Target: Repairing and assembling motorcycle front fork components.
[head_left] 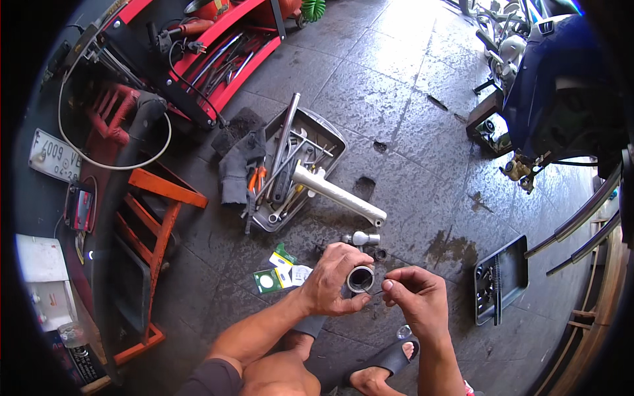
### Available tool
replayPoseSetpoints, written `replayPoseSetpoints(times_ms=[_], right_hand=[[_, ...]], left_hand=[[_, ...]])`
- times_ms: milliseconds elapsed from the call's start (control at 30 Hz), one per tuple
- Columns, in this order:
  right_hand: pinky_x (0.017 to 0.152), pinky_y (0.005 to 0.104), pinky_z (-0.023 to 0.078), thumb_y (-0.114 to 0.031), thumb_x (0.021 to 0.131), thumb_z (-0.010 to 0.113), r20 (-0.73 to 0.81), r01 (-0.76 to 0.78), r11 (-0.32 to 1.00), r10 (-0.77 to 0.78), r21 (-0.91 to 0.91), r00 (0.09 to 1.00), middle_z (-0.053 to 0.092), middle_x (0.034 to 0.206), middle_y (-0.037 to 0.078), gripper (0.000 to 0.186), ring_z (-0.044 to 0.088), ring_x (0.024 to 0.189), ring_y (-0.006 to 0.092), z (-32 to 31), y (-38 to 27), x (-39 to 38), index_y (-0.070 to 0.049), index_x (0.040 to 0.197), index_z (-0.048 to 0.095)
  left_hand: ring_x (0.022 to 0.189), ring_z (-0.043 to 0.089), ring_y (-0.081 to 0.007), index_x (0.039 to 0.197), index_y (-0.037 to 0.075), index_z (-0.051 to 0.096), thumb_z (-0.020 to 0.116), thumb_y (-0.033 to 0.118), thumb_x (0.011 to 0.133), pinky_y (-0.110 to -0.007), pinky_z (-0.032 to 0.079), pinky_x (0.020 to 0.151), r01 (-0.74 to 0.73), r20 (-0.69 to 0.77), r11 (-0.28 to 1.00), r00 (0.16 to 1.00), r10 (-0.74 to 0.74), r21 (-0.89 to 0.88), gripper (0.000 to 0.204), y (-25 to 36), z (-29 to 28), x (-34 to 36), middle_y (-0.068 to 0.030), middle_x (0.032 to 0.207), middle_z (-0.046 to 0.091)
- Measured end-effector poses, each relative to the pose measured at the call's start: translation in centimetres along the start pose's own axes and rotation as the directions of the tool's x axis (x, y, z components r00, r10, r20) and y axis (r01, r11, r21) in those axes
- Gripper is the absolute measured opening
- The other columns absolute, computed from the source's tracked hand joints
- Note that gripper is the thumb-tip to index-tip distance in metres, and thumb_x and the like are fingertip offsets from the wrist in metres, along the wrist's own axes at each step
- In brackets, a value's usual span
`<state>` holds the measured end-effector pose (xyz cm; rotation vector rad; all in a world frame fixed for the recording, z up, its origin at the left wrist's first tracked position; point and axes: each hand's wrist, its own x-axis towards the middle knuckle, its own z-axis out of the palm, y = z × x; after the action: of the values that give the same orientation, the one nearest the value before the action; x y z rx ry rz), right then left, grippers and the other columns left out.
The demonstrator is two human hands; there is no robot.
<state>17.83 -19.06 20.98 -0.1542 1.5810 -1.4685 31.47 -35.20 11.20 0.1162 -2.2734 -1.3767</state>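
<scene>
My left hand (327, 284) is wrapped round a metal tube (360, 278), its open round end with a bright rim facing up toward me. At that mouth my right hand (419, 297) pinches thumb and forefinger together. A thin dark sliver (374, 293), perhaps a pick or wire, runs from the fingertips to the rim; its kind is too small to make out. Beyond my left hand lie a short silver metal part (361, 238) and small dark rings (380, 253). Green and white packets (272, 280) lie on the floor left of the hand.
A grey tray (335, 129) holds wrenches and pliers; a silver fork leg (343, 196) rests across its edge. Dark rags (241, 168) lie beside it. Left are an orange metal stand (157, 247) and a red tool cart (228, 76). Right are a parts tray (520, 274) and a blue motorcycle (561, 86).
</scene>
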Motion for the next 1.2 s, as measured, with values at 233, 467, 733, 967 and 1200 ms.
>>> replayPoseSetpoints(times_ms=[233, 467, 733, 967, 1200], right_hand=[[0.062, 0.0254, 0.057, -0.005, 0.092, 0.082, -0.033, -0.079, 0.983, 0.074, -0.165, 0.997, 0.074, 0.084, 0.008, 0.02, 0.07, 0.069, 0.0123, 1.4, -0.9, 0.6, 0.005, 0.105, 0.072], [0.06, 0.0253, 0.057, -0.005, 0.091, 0.082, 0.021, -0.127, 0.985, 0.131, -0.118, 0.991, 0.074, 0.082, 0.009, 0.019, 0.071, 0.069, 0.0124, 1.6, -1.1, 1.6, 0.004, 0.101, 0.068], [0.071, 0.0255, 0.059, -0.004, 0.093, 0.081, 0.014, -0.086, 0.974, 0.09, -0.209, 0.996, 0.075, 0.088, 0.008, 0.017, 0.071, 0.077, 0.0114, 1.9, -0.1, 0.9, 0.005, 0.105, 0.073], [0.081, 0.0277, 0.058, 0.002, 0.091, 0.08, 0.254, 0.219, 0.946, -0.156, -0.24, 0.955, 0.072, 0.105, 0.004, 0.021, 0.07, 0.094, 0.0105, 0.7, 1.4, 1.9, 0.002, 0.112, 0.076], [0.08, 0.0274, 0.058, 0.006, 0.09, 0.078, 0.32, 0.029, 0.947, 0.08, -0.321, 0.944, 0.071, 0.094, 0.004, 0.017, 0.07, 0.088, 0.0111, 1.0, 0.0, 3.3, 0.002, 0.105, 0.07]], left_hand=[[0.111, 0.062, -0.0349, 0.13, 0.007, 0.058, 0.081, 0.046, 0.08, -0.052, 0.041, 0.105, -0.008, -0.007, 1.0, 1.0, 0.008, -0.004, 0.068, 0.0, -0.2, 0.0, -0.0114, 0.112, 0.066], [0.11, 0.062, -0.0359, 0.127, 0.007, 0.059, 0.077, 0.056, 0.083, -0.053, 0.04, 0.105, -0.028, -0.015, 0.999, 0.999, 0.029, 0.022, 0.068, -0.3, 0.1, -0.2, -0.0133, 0.111, 0.065], [0.111, 0.062, -0.0366, 0.123, 0.005, 0.06, 0.073, 0.05, 0.087, -0.054, 0.04, 0.106, -0.029, -0.015, 0.999, 0.999, 0.029, -0.027, 0.058, -0.6, -0.1, -0.4, -0.0145, 0.113, 0.066], [0.111, 0.063, -0.0357, 0.121, 0.004, 0.061, 0.07, 0.048, 0.087, -0.054, 0.038, 0.109, -0.029, 0.01, 0.998, 1.0, 0.03, -0.06, 0.056, -1.0, -0.7, -0.6, -0.0146, 0.114, 0.067], [0.115, 0.063, -0.0335, 0.123, 0.006, 0.061, 0.067, 0.035, 0.083, -0.062, 0.027, 0.119, 0.083, 0.084, 0.989, 0.994, -0.073, -0.122, 0.049, -0.2, -1.3, -1.2, -0.014, 0.115, 0.066]])
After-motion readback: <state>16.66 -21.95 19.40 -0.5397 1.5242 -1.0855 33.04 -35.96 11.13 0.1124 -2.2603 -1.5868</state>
